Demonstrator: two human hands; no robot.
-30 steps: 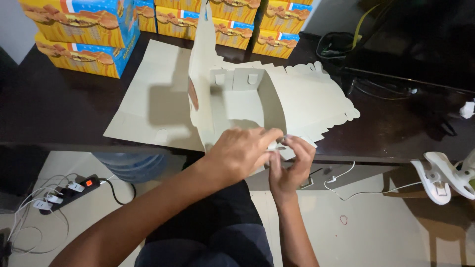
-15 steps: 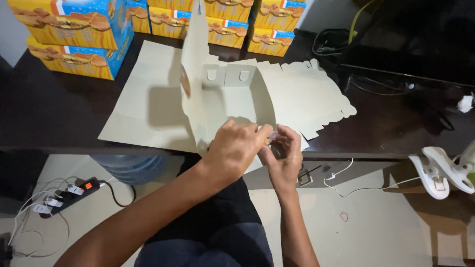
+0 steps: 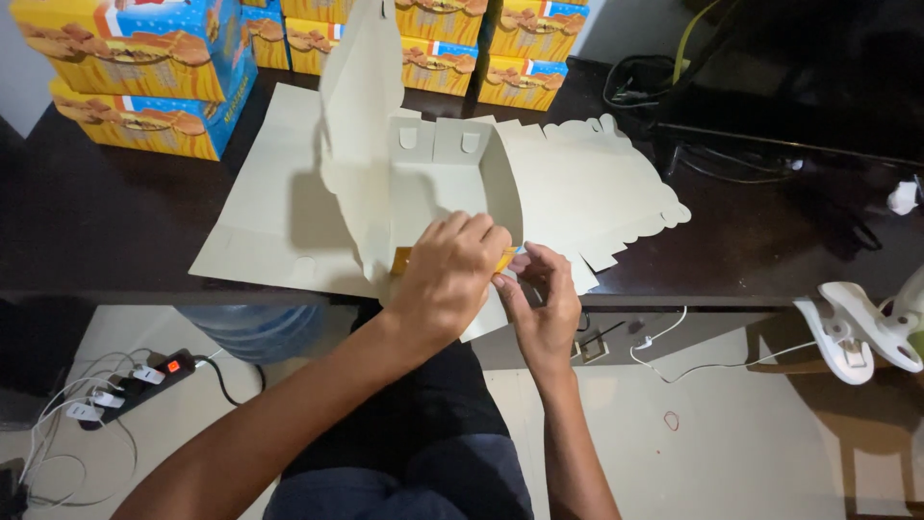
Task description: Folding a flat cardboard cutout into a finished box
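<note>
a pale, half-folded cardboard box [image 3: 423, 183] (plain grey inside, two walls raised, scalloped flap lying flat to its right) lies on the dark table [image 3: 115, 202]. at the box's near edge the left hand [image 3: 448, 274] pinches the wall; just right, the right hand [image 3: 544, 303] grips the corner flap.

**Half-folded cardboard box at the table's near edge**

The cardboard box blank [image 3: 577, 193] lies plain side up on the dark table, partly folded. Its left wall stands tall and upright, the back wall shows two tab slots, and the right wall curves up. A scalloped flap spreads flat to the right. The near wall shows a strip of orange print between the hands.
</note>
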